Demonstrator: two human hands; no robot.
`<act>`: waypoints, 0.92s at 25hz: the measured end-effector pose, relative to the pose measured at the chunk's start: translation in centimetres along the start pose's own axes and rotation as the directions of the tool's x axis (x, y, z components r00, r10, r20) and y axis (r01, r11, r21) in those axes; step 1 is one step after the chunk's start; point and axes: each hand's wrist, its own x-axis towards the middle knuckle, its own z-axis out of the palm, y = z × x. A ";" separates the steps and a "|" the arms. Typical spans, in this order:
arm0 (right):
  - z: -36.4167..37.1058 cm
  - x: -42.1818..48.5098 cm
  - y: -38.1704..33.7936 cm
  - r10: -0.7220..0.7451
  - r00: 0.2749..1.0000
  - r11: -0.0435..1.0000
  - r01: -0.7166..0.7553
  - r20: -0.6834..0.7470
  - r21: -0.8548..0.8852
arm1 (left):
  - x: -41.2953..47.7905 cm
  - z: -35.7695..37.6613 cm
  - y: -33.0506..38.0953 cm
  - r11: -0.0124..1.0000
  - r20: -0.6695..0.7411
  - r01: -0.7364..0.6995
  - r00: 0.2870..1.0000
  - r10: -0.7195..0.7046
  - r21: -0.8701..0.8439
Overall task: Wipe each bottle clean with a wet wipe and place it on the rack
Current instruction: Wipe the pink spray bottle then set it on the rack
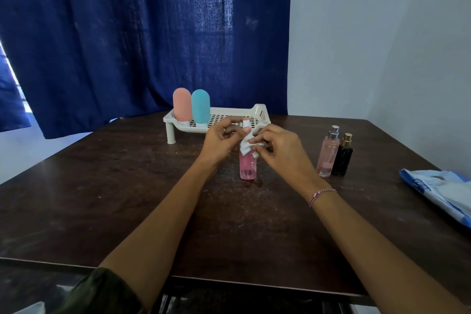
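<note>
While two rounded bottles, the salmon bottle and teal bottle, stand on the one white rack and two sprayers, the clear sprayer and black sprayer, wait at right, a fifth, the pink bottle, stands upright between both hands: the left hand curls round its cap and the right hand pinches the single wet wipe against its neck

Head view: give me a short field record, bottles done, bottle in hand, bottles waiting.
on rack: pink tube, blue tube, upright, left end of rack
being wiped: pink spray bottle, on table; left hand holds its top, right hand pinches wipe against it
waiting: pale pink bottle, black bottle, right of it
wipe pack: table's right edge
</note>
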 end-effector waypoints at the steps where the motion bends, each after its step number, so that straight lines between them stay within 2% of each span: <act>1: -0.1 -0.4 0.3 -0.042 0.999 0.999 0.041 0.023 0.010 | 0.0 0.1 0.0 1.000 0.002 0.000 1.000 0.000 0.002; 4: 0.3 -1.6 0.4 -0.108 0.991 0.994 0.107 0.074 0.011 | 0.1 0.2 0.2 1.000 -0.019 0.010 1.000 -0.010 -0.014; 8: 0.5 -1.0 0.4 -0.050 0.989 0.997 0.059 -0.141 0.057 | 0.0 0.5 0.1 0.999 0.004 -0.026 1.000 0.026 -0.033; 10: 0.3 -0.8 0.5 -0.043 0.983 0.996 0.057 -0.181 0.074 | 0.0 0.8 0.2 0.998 0.014 -0.037 0.999 0.037 -0.041; 14: 0.2 -1.1 0.6 -0.089 0.996 0.993 0.090 -0.005 0.077 | 0.1 0.6 0.0 0.998 -0.025 -0.011 1.000 0.010 -0.060; 17: 0.5 -1.3 0.4 -0.125 0.987 0.992 0.126 0.104 -0.002 | 0.2 0.5 -0.2 0.997 -0.079 0.036 0.996 -0.042 -0.072; 19: 0.5 -1.3 0.3 -0.116 0.992 0.993 0.117 0.058 -0.022 | 0.2 0.6 -0.3 0.999 -0.086 0.029 0.996 -0.032 -0.039; 23: 0.4 -1.2 0.2 -0.086 0.987 0.996 0.087 -0.134 0.003 | 0.2 0.9 -0.3 0.999 -0.054 -0.026 0.998 0.025 -0.022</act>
